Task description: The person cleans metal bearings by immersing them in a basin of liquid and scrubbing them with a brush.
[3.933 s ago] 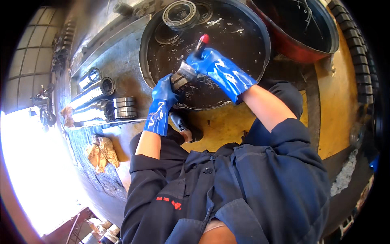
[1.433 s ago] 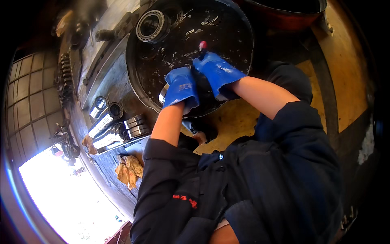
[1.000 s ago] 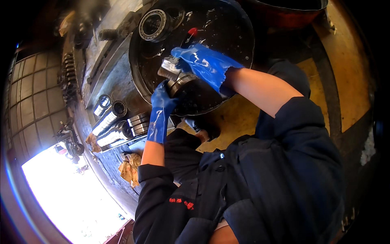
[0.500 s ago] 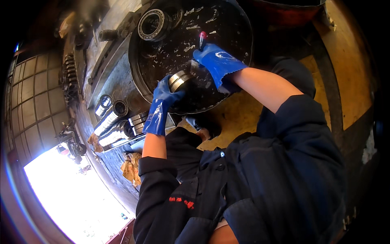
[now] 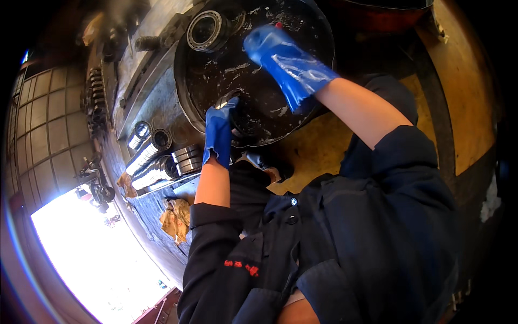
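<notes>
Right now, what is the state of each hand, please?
Left blue-gloved hand: closed on a shiny metal ring.
Right blue-gloved hand: closed, apparently around a red-tipped handle.

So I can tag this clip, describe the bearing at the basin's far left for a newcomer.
Find the big round dark basin, then its far left side, left of the right hand. The metal bearing there shows its wide round opening, and its pale, spotted rim stands out from the dimmer ring just right of it.

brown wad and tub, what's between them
In the head view, a short stack of steel rings sits between the brown wad and the tub.
</notes>
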Tool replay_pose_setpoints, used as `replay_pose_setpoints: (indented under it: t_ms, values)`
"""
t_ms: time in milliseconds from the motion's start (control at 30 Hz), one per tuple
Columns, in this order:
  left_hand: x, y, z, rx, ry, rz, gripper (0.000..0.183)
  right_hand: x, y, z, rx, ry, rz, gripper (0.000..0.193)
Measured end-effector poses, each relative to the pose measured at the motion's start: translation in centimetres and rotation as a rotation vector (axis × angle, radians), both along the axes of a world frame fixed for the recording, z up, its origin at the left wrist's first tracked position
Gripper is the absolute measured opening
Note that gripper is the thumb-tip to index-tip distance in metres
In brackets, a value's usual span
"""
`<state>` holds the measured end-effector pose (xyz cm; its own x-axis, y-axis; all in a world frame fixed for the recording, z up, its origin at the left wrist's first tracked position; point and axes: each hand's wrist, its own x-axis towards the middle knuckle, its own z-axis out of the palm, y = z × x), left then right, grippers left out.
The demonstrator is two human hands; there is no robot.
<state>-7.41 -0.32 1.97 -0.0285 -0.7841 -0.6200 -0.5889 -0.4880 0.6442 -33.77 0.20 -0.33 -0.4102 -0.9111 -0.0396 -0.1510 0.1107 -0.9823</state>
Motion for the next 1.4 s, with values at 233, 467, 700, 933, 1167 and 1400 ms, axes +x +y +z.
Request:
replay_pose_setpoints:
  t_ms: [233, 467, 700, 933, 1167, 1400]
  values:
    - [8.3, -0.9, -3.0, -0.121, -0.288, -0.382, 0.062, 9.2, 6.3, 3.0, 0.307, -0.075, 0.839, 0.057]
    - [8.0, 1.3, -5.3, 0.182, 0.688, 0.331, 0.061, 15.3, 5.2, -1.4, 0.42, -0.114, 0.788, 0.065]
    - [6.1, 1.8, -3.8, 0.095, 0.666, 0.383, 0.057, 18.5, 5.9, -1.9, 0.405, -0.395, 0.538, 0.054]
    - [3.0, 3.5, 0.9, 0.228, 0.991, 0.674, 0.05, 15.5, 6.1, 9.7, 0.476, 0.214, 0.629, 0.042]
    - [1.4, 4.3, -1.4, 0.158, 1.179, 0.702, 0.054, 18.1, 7.8, 16.9, 0.575, 0.614, 0.605, 0.046]
    - [-0.1, 6.3, -5.1, 0.094, 1.21, 0.596, 0.048, 19.2, 10.6, 19.2, 0.714, 0.621, 0.58, 0.061]
